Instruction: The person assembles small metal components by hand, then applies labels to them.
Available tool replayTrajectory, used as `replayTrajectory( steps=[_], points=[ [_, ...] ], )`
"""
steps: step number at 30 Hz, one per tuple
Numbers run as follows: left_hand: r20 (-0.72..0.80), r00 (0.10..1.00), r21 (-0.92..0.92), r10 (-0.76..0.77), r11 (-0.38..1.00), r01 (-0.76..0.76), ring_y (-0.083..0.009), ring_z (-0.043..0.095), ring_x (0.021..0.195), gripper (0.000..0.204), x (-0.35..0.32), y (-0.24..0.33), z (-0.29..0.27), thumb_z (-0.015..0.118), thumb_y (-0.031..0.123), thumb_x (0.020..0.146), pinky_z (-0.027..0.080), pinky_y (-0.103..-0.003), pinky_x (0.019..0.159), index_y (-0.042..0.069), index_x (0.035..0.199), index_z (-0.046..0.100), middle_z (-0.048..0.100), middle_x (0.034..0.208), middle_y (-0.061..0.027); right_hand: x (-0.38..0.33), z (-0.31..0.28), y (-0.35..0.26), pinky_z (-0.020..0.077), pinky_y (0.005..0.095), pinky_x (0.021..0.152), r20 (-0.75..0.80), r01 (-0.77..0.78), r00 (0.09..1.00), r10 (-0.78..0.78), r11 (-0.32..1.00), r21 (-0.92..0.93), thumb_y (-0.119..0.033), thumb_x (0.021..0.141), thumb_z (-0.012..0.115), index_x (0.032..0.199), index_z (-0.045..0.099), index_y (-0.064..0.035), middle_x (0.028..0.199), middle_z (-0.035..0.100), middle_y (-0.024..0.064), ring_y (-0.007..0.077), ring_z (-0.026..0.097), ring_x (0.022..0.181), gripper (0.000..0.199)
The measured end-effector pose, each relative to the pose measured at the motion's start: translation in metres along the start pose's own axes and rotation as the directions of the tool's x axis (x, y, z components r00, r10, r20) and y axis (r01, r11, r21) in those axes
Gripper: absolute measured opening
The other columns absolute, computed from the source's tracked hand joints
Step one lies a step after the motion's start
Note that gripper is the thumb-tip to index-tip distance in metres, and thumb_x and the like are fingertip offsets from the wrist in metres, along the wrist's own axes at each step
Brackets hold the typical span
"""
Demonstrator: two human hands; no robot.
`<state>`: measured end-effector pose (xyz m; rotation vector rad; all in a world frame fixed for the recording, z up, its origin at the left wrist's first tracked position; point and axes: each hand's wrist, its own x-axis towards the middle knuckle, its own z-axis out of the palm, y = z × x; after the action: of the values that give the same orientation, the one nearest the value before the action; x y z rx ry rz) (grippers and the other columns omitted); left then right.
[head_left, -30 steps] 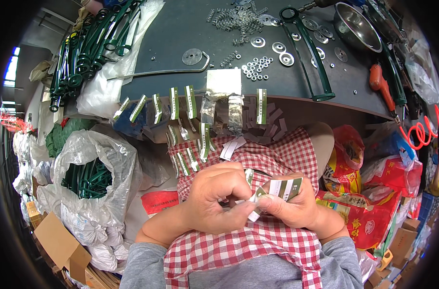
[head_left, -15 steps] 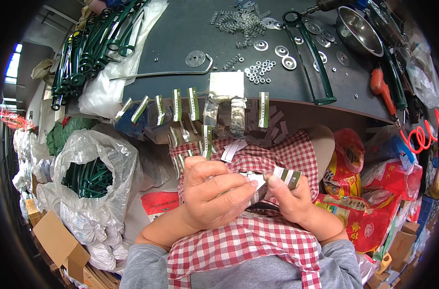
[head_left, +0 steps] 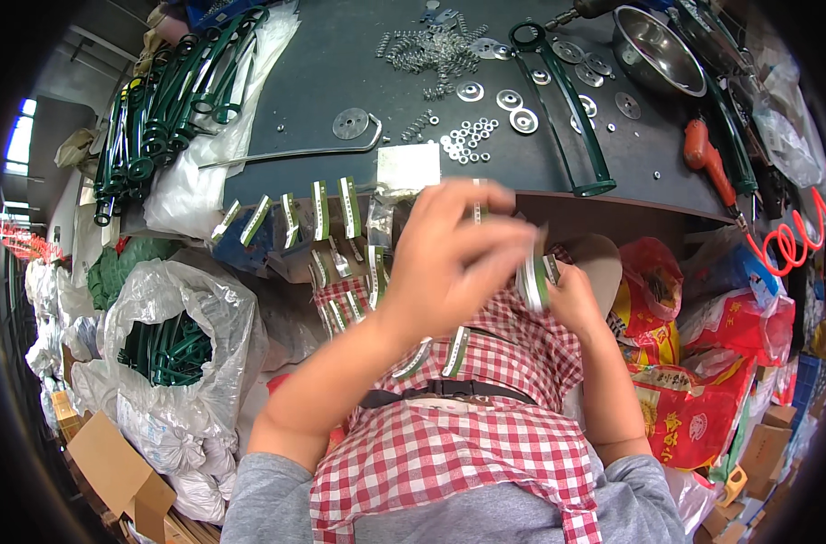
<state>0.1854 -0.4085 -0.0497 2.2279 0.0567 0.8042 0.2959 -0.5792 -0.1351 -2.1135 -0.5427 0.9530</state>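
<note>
My right hand (head_left: 571, 295) is closed on a roll of green-and-white sticker labels (head_left: 532, 283). In front of the table edge my left hand (head_left: 454, 254) is raised beside the roll, its fingers bent and smeared by motion; whether they pinch a label is unclear. Two label strips (head_left: 455, 352) show near my lap below the left wrist. Several more label strips (head_left: 320, 210) hang in a row along the table's front edge, with others lower down over my checked apron (head_left: 458, 453). The left hand partly covers a white card (head_left: 408, 168) at that edge.
On the dark table (head_left: 322, 82) lie coil springs (head_left: 435, 50), nuts (head_left: 467, 140), round metal discs (head_left: 523, 121), a bent rod (head_left: 295, 154) and a green frame (head_left: 567, 118). Green tools (head_left: 159, 109) are piled left. A metal bowl (head_left: 662, 54) and red-handled tool (head_left: 708, 163) stand right.
My left hand has moved up and forward, off the strip it had near the right hand. The right hand has shifted forward and right with the roll. Two strips now show near my lap.
</note>
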Motion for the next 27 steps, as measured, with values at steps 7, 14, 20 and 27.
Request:
replayTrajectory(
  steps=[7,14,20,27],
  points=[
    [0.376,0.865,0.016,-0.333,0.936,0.353,-0.0220,0.053,0.086,0.019,0.051,-0.056,0.032,0.064,0.020,0.070,0.040,-0.032,0.077,0.006,0.083,0.067,0.059,0.084,-0.0089,-0.004,-0.005,-0.008,0.0381,0.0235,0.046,-0.120,0.153,0.982,-0.146,0.987,0.049,-0.019,0.080,0.060,0.073,0.055,0.0009,0.056,0.054,0.0021,0.0073,0.048,0.050,0.022],
    [0.207,0.952,0.374,-0.225,0.918,0.135,-0.0264,0.050,0.079,0.016,0.049,-0.062,0.046,0.069,0.018,0.061,0.041,-0.035,0.071,0.008,0.073,0.065,0.055,0.072,-0.0081,-0.014,-0.006,-0.016,0.0426,0.0249,0.049,-0.028,0.076,0.997,-0.070,0.935,0.347,-0.020,0.079,0.062,0.075,0.056,0.0007,0.059,0.056,0.0044,0.0100,0.051,0.050,0.022],
    [0.074,0.997,0.443,0.017,0.895,-0.048,-0.0271,0.050,0.079,0.025,0.052,-0.024,0.032,0.068,0.014,0.064,0.041,-0.034,0.072,0.004,0.086,0.061,0.055,0.081,-0.0091,-0.029,-0.016,-0.043,0.0472,0.0215,0.050,0.191,-0.024,0.970,-0.150,0.724,0.690,-0.013,0.079,0.062,0.077,0.057,-0.0007,0.064,0.058,0.0044,0.0099,0.056,0.054,0.014],
    [0.429,0.861,-0.501,-0.273,0.721,0.478,-0.0128,0.052,0.080,0.011,0.005,0.023,0.019,0.066,0.009,0.072,0.041,-0.024,0.068,0.002,0.080,0.063,0.056,0.084,-0.0057,-0.044,-0.013,-0.062,0.0483,0.0222,0.053,0.287,0.005,0.904,-0.316,0.680,0.733,-0.005,0.076,0.063,0.082,0.059,0.0012,0.072,0.061,0.0045,0.0107,0.058,0.061,0.009]
  ],
)
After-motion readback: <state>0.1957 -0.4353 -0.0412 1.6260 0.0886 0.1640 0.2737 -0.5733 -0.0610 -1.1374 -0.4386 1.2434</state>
